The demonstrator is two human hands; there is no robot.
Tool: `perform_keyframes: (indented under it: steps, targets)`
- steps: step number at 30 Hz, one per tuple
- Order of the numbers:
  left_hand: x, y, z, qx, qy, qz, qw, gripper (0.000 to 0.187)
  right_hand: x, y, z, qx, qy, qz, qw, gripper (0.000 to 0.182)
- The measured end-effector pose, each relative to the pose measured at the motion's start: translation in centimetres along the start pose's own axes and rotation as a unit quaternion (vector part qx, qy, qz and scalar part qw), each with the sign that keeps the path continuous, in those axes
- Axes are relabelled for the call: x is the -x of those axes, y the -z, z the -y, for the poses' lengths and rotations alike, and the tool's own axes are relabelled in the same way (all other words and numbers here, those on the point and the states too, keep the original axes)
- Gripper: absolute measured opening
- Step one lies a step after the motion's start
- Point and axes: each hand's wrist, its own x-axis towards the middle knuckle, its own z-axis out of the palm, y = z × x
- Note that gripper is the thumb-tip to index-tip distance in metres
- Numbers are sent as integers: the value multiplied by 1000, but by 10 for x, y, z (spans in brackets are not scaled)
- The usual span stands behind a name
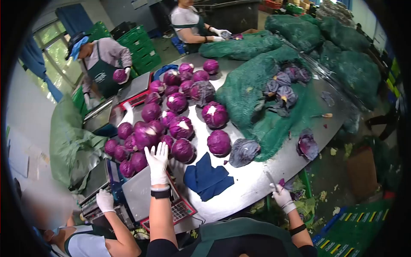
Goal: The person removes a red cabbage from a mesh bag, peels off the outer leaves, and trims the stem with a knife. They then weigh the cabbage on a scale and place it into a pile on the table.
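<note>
My left hand (157,165), in a white glove, reaches forward with its fingers stretched out. Its fingertips are right at a large red cabbage (146,136) on the near side of a pile of red cabbages. On the right, my gloved right hand (282,198) is closed round a knife (269,177), its narrow blade pointing up and away from me over the table's edge. A small purple leaf scrap (281,182) shows by that hand. Between my hands lies a folded blue cloth (208,177) on the metal table (252,192), with a loose outer leaf (244,153) beyond it.
A green mesh sack (244,90) with wilted cabbages (282,92) spreads over the table. A scale (147,192) stands below my left hand. Below my right hand a green crate (306,201) holds leaf trimmings. Co-workers stand at left and behind; one's gloved hand (105,200) is near the scale.
</note>
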Motion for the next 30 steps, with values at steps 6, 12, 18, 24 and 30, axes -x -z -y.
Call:
perform_keyframes:
  steps: [6,12,18,24,30]
  targets:
    - [62,-37,155,-389,177,375,823,36,-48,59,40,-105,-22,-67,992,33]
    - [55,-51,315,-574,191,429,671,61,-164,69,91,-254,-18,-85,963,34]
    - [1,-47,355,-549,94,215,802,52,-281,48,145,-209,-26,-119,970,74]
    - [10,-59,322,-463,-51,132,875,42,-345,-17,177,-166,-60,-149,973,72]
    - [-18,-73,306,-454,-39,67,888,40,-311,36,137,-459,-46,-96,882,30]
